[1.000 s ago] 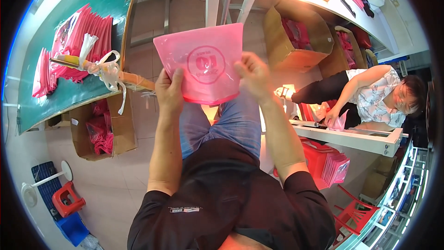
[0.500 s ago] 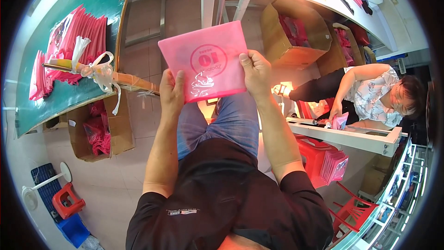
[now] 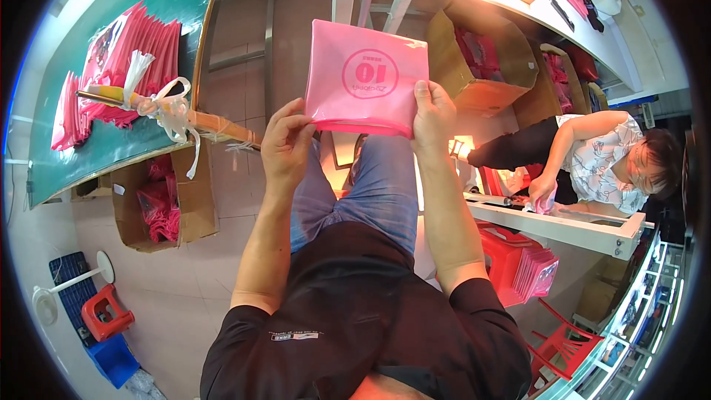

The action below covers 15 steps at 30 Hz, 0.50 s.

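A flat pink plastic pouch (image 3: 363, 78) with a round printed emblem is held up in front of me, above my knees. My left hand (image 3: 287, 141) pinches its lower left corner between thumb and fingers. At the lower right edge, my right hand (image 3: 433, 115) grips it, thumb on the front and fingers behind. Behind the pouch, whatever those fingers touch is hidden.
On the green table (image 3: 141, 144) at left stand rows of pink pouches (image 3: 122, 67), beside a pole tied with white strips (image 3: 170, 115). Cardboard boxes (image 3: 196, 200) hold more pink items. At right a co-worker (image 3: 592, 155) sits behind a white beam (image 3: 555, 228); red stools (image 3: 503, 252) stand nearby.
The pouch has shifted right and slightly up, and is now turned more level. My left hand has slid from its left side to the lower left corner; my right hand moved right with it.
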Tool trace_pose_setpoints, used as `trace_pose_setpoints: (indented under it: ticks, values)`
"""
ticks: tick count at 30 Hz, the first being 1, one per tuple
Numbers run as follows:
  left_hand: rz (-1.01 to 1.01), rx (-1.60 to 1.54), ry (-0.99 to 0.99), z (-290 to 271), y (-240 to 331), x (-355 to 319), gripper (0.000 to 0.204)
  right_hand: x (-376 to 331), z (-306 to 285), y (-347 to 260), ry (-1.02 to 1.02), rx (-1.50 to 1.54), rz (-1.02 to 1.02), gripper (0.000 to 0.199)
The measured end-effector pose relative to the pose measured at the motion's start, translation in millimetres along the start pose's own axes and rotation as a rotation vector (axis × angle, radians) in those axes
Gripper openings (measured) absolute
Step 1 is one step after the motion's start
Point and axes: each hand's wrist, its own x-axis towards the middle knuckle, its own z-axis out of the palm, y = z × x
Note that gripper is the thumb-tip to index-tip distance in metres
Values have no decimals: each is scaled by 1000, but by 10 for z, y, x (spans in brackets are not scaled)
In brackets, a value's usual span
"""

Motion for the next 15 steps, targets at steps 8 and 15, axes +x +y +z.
trace_pose_setpoints:
  ticks: [8,15]
  values:
    - [214,399,153,18,42,125,14,-179,-20,52,-47,-132,-69,21]
    - [256,458,112,60,161,127,14,-366,78,-147,59,-741,-867,43]
